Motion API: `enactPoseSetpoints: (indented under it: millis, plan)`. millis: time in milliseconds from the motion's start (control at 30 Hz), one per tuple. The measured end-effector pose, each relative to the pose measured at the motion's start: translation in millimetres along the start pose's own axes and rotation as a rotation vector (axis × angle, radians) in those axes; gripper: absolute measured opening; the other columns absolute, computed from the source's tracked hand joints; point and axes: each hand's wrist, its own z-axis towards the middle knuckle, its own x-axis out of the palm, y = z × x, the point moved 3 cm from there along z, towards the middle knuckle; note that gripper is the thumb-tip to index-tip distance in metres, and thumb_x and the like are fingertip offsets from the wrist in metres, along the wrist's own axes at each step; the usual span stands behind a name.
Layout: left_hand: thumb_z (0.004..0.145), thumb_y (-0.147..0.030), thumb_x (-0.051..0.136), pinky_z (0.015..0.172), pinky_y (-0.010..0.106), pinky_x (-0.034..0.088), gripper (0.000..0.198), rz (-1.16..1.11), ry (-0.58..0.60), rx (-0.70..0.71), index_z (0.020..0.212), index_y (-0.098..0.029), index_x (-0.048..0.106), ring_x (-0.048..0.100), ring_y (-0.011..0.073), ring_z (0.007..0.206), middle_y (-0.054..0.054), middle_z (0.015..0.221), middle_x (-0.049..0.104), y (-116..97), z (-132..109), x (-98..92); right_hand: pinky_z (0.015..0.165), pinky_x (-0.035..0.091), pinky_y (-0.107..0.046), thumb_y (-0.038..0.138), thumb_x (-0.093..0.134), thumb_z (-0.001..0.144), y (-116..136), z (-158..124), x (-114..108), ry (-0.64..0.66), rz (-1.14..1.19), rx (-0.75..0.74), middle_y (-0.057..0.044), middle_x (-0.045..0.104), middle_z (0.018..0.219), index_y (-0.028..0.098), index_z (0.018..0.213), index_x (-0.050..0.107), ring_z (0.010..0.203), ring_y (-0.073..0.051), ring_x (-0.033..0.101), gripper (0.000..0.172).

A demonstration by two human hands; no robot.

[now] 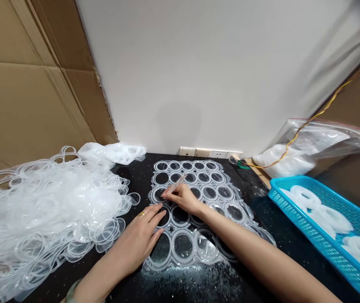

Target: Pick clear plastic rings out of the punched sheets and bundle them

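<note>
A sheet of clear plastic with rows of round ring cut-outs lies flat on the black speckled worktop. My right hand is over the sheet's middle, pinching a slim pale stick that slants up and away, its lower end hidden by my fingers. My left hand, with a gold ring on one finger, rests flat on the near left part of the sheet, its fingers spread and holding nothing. A large tangled heap of clear rings and offcuts lies just left of that hand.
A blue plastic basket of white coiled material stands at the right. A zip bag with white contents and a yellow wire lie behind it. Cardboard lines the left side, a white wall stands behind, and sockets sit at its base.
</note>
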Motion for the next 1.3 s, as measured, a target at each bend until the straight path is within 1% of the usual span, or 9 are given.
enactPoseSetpoints:
  millis: [100, 267, 467, 667, 800, 933, 1000, 1133, 1300]
  plan:
    - [0.096, -0.024, 0.049, 0.105, 0.048, 0.046, 0.041, 0.010, 0.008, -0.009, 0.137, -0.022, 0.049, 0.046, 0.0264, 0.132, 0.010, 0.145, 0.047, 0, -1, -0.1, 0.070, 0.050, -0.029, 0.043, 0.069, 0.080, 0, -1, 1, -0.005, 0.003, -0.016, -0.006, 0.072, 0.080, 0.015, 0.076, 0.072, 0.075, -0.019, 0.066, 0.029]
    - [0.096, -0.022, 0.050, 0.105, 0.049, 0.046, 0.039, 0.019, 0.019, -0.004, 0.135, -0.022, 0.052, 0.048, 0.0269, 0.130, 0.011, 0.143, 0.049, -1, 1, 0.2, 0.069, 0.050, -0.028, 0.043, 0.068, 0.082, 1, -3, 1, -0.014, 0.008, -0.035, -0.006, 0.071, 0.079, 0.014, 0.077, 0.072, 0.073, -0.018, 0.065, 0.029]
    - [0.097, -0.025, 0.048, 0.105, 0.051, 0.045, 0.040, 0.046, 0.049, -0.017, 0.137, -0.022, 0.050, 0.047, 0.0279, 0.131, 0.011, 0.145, 0.048, 1, 2, 3.2, 0.071, 0.051, -0.028, 0.041, 0.065, 0.086, 5, -5, 3, 0.006, -0.091, -0.111, -0.007, 0.072, 0.082, 0.015, 0.079, 0.073, 0.076, -0.018, 0.066, 0.028]
    - [0.096, -0.024, 0.049, 0.103, 0.052, 0.047, 0.039, 0.069, 0.028, -0.013, 0.134, -0.020, 0.053, 0.051, 0.0294, 0.128, 0.012, 0.141, 0.052, -2, 3, 2.6, 0.073, 0.049, -0.028, 0.033, 0.057, 0.094, 16, -12, 6, 0.008, -0.366, -0.343, -0.006, 0.071, 0.085, 0.018, 0.085, 0.073, 0.079, -0.017, 0.064, 0.023]
    - [0.095, -0.025, 0.051, 0.103, 0.051, 0.047, 0.039, 0.081, 0.025, 0.007, 0.132, -0.016, 0.055, 0.052, 0.0297, 0.127, 0.015, 0.138, 0.054, -3, 4, 2.8, 0.076, 0.047, -0.029, 0.030, 0.052, 0.097, 25, -15, 11, 0.049, -0.601, -0.463, -0.007, 0.072, 0.091, 0.018, 0.090, 0.072, 0.083, -0.017, 0.063, 0.024]
    - [0.094, -0.024, 0.052, 0.104, 0.048, 0.047, 0.039, 0.059, 0.011, 0.017, 0.131, -0.014, 0.055, 0.052, 0.0291, 0.126, 0.016, 0.136, 0.055, -3, 4, 1.9, 0.071, 0.043, -0.030, 0.028, 0.052, 0.097, 30, -15, 17, 0.111, -0.881, -0.550, -0.008, 0.071, 0.085, 0.016, 0.090, 0.071, 0.076, -0.018, 0.058, 0.024]
    - [0.093, -0.023, 0.053, 0.104, 0.048, 0.047, 0.040, 0.038, 0.001, 0.017, 0.132, -0.013, 0.054, 0.053, 0.0292, 0.125, 0.016, 0.135, 0.056, -3, 4, 1.3, 0.069, 0.041, -0.031, 0.027, 0.053, 0.096, 30, -14, 20, 0.130, -0.970, -0.579, -0.008, 0.071, 0.082, 0.016, 0.090, 0.070, 0.073, -0.018, 0.056, 0.022]
    - [0.092, -0.021, 0.055, 0.105, 0.049, 0.045, 0.041, -0.003, -0.002, 0.011, 0.132, -0.014, 0.054, 0.052, 0.0293, 0.125, 0.015, 0.136, 0.056, -3, 5, 1.2, 0.068, 0.039, -0.032, 0.024, 0.057, 0.094, 26, -13, 22, 0.115, -1.028, -0.606, -0.006, 0.070, 0.082, 0.016, 0.092, 0.070, 0.074, -0.019, 0.054, 0.015]
    - [0.093, -0.023, 0.053, 0.106, 0.051, 0.043, 0.041, -0.001, 0.033, -0.021, 0.134, -0.017, 0.054, 0.048, 0.0308, 0.130, 0.016, 0.140, 0.052, -4, 4, 0.6, 0.071, 0.040, -0.031, 0.025, 0.058, 0.093, 21, 0, 13, 0.019, -0.982, -0.579, -0.007, 0.071, 0.083, 0.017, 0.092, 0.071, 0.077, -0.019, 0.057, 0.015]
